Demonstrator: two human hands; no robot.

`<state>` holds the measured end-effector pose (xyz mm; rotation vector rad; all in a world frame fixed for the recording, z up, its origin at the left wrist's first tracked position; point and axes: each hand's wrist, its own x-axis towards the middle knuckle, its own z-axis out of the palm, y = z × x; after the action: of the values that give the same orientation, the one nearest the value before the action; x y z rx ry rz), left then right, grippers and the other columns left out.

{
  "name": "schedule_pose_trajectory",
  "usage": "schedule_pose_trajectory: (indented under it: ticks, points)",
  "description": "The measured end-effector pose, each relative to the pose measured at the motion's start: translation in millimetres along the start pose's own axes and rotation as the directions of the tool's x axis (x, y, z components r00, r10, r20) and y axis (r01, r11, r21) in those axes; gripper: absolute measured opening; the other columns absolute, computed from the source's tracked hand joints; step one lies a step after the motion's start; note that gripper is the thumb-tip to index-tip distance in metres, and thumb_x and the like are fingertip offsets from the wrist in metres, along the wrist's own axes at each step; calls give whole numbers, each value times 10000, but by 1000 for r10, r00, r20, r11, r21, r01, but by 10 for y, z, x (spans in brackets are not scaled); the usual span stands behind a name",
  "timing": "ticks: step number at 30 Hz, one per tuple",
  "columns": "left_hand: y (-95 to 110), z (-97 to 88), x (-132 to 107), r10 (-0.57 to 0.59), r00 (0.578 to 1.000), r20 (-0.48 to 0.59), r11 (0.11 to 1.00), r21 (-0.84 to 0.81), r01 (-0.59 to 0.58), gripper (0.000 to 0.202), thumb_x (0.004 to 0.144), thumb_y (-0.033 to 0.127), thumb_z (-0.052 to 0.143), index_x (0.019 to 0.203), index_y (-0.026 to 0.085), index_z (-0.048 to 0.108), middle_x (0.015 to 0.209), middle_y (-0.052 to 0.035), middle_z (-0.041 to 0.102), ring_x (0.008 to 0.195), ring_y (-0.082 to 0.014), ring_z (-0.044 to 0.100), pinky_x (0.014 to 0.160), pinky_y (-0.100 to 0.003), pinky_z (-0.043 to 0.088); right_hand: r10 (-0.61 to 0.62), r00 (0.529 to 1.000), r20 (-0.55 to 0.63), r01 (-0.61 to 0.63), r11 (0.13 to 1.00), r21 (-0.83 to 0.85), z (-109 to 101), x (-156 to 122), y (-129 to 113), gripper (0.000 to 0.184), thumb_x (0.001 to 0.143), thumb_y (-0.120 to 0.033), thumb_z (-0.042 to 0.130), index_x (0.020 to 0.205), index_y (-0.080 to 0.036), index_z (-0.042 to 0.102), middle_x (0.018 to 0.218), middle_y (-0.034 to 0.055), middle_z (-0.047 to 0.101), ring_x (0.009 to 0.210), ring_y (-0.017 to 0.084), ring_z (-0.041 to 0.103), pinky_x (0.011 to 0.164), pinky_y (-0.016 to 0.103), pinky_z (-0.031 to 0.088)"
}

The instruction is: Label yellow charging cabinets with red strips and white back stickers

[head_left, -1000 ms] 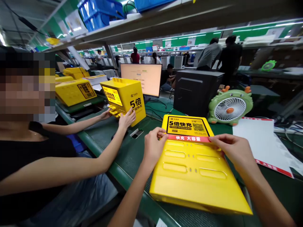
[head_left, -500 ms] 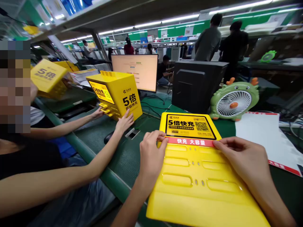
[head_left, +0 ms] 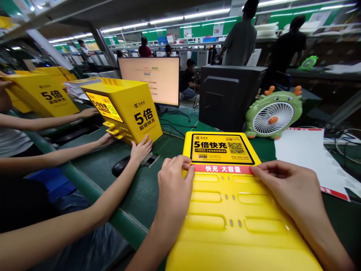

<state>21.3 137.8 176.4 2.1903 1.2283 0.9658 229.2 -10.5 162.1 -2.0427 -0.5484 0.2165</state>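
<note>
A yellow panel (head_left: 234,222) lay flat on the green bench (head_left: 141,192) at its near edge, straight in front of the person, with a black label (head_left: 221,147) across its far end and a red strip (head_left: 222,169) just below that label. The left hand (head_left: 173,184) sat at the strip's left end, fingers (head_left: 180,161) curled and thumb tip touching the strip. The right hand (head_left: 287,188) sat at the strip's right end, forefinger tip on it and the other fingers bent over the panel. Whether either hand pinched the strip or only pressed it down could not be told. Past the panel, toward the far edge, stood a green fan (head_left: 272,114), a black tower (head_left: 229,96) and a lit monitor (head_left: 150,81). A white sheet (head_left: 301,154) lay near the right edge, just beside the panel. To the left, a co-worker's hand (head_left: 140,149) rested against a yellow box (head_left: 126,109) standing on the bench, with a black mouse (head_left: 120,166) just beside that hand. Farther left, another person's arm reached toward a 2nd box (head_left: 42,96).
</note>
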Motion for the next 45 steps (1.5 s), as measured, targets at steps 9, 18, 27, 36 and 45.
schedule_pose_trajectory:
  ticks: [9, 18, 27, 36, 45]
  points:
    - [81, -6, 20, -63, 998, 3, 997, 39, 63, 132, 845, 19, 701, 860, 150, 710, 824, -7, 703, 878, -202, 647, 796, -312, 462, 38, 999, 19, -38, 999, -9, -10, 15, 25, 459, 600, -653, 818, 789, -235, 802, 745, 24, 733, 650, 197, 617, 554, 298, 391]
    - [100, -17, 20, -87, 996, 6, 995, 50, 86, 120, 844, 44, 713, 852, 164, 713, 811, 2, 707, 875, -203, 662, 794, -316, 474, 44, 999, 2, -44, 999, -9, 6, 27, 5, 445, 593, -639, 831, 789, -241, 811, 761, 18, 743, 657, 200, 632, 552, 297, 396]
    - [79, -17, 39, -128, 991, 33, 990, 59, 126, 115, 855, 62, 706, 862, 176, 708, 848, -1, 718, 893, -202, 663, 812, -321, 477, 56, 998, -3, -56, 998, -29, 0, 24, -2, 472, 564, -659, 815, 771, -235, 806, 753, 28, 744, 667, 218, 640, 577, 318, 425]
    - [189, -56, 79, -216, 971, 98, 975, 77, 209, 129, 855, 46, 713, 847, 174, 704, 863, -11, 723, 903, -200, 651, 812, -320, 459, 73, 997, 2, -73, 995, -64, -13, 24, -50, 466, 565, -660, 785, 762, -238, 804, 746, 24, 741, 697, 251, 659, 613, 349, 418]
    - [135, -40, -34, -138, 990, -13, 989, -56, 137, 135, 885, 47, 681, 856, 176, 708, 853, -5, 711, 895, -187, 641, 795, -300, 454, 142, 990, -9, -142, 990, -19, -13, -20, -71, 486, 522, -655, 799, 782, -245, 816, 765, 26, 754, 799, 299, 681, 669, 370, 457]
